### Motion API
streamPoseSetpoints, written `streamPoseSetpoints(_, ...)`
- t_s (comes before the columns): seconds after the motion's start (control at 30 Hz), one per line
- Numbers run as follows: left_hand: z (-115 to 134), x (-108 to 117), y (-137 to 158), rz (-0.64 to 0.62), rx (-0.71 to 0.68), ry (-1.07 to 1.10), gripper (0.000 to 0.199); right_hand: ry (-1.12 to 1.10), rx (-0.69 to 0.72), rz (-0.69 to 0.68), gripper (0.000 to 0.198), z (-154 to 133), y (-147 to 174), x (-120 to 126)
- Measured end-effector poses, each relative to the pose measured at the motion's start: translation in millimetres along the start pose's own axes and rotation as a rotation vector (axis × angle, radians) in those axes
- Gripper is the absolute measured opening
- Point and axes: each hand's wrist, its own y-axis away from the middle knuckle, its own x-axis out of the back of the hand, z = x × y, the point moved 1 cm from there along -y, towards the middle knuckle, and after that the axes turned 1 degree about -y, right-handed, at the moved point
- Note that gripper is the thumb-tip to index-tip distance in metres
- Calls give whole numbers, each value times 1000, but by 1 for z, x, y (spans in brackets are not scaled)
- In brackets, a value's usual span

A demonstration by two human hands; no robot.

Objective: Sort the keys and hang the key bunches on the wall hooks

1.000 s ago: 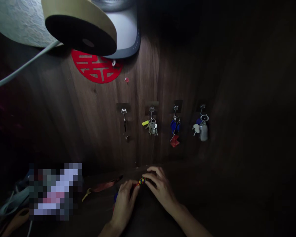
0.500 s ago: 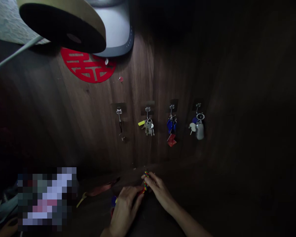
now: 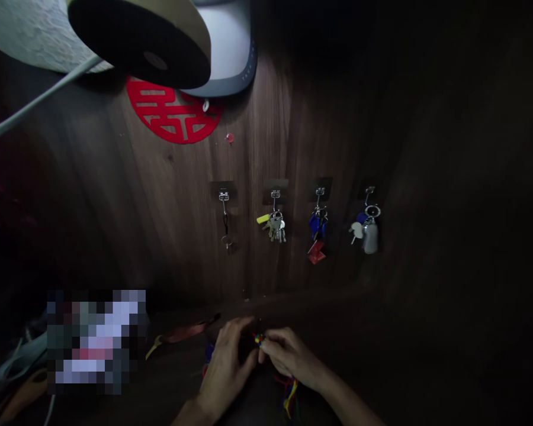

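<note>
A multicoloured braided cord [image 3: 259, 339] is pinched in my right hand [image 3: 293, 358], one end showing at the fingertips. Its loose red, yellow, blue and green strands [image 3: 289, 396] hang out below the palm. To the left is my left hand [image 3: 228, 361], thumb and fingers apart around an open gap, with nothing visible in it. A small blue thing [image 3: 209, 352] and a bit of red lie partly hidden behind this hand. Farther left on the dark wooden surface rests a reddish-brown strap [image 3: 186, 332] with a yellowish loop at one end.
Metal hooks on the wooden wall hold a dark cord with a ring [image 3: 226, 239], a key bunch with a yellow tag [image 3: 275, 226], blue keys [image 3: 318, 223] and keys with a grey fob [image 3: 370, 236]. Above are a red paper cutout [image 3: 173, 115], a lamp base [image 3: 142, 44] and a cap [image 3: 231, 47].
My right hand has drawn the braided cord down and turned, so its loose strands now show below the palm. My left fingers have come off the cord and spread. The view has shifted slightly.
</note>
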Motion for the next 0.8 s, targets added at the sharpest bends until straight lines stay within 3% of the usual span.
streamPoseSetpoints(0.13, 4, 2, 0, -29, 47, 48, 22, 117, 11, -16, 41, -2, 3, 2)
streamPoseSetpoints(0.23, 8, 6, -1, 26, 106, 100, 12, 193, 79, 67, 25, -8, 5, 9)
streamPoseSetpoints(0.37, 10, 10, -3, 124, 156, 201, 15, 189, 94, 137, 29, -12, 6, 17)
streamPoseSetpoints(0.5, 9, 12, -8, 204, 229, 292, 17, 230, 164, 242, 20, -13, 6, 20)
streamPoseSetpoints(0.8, 3, 15, -16, 35, 281, 478, 34, 118, 165, 489, 34, -7, 2, 32)
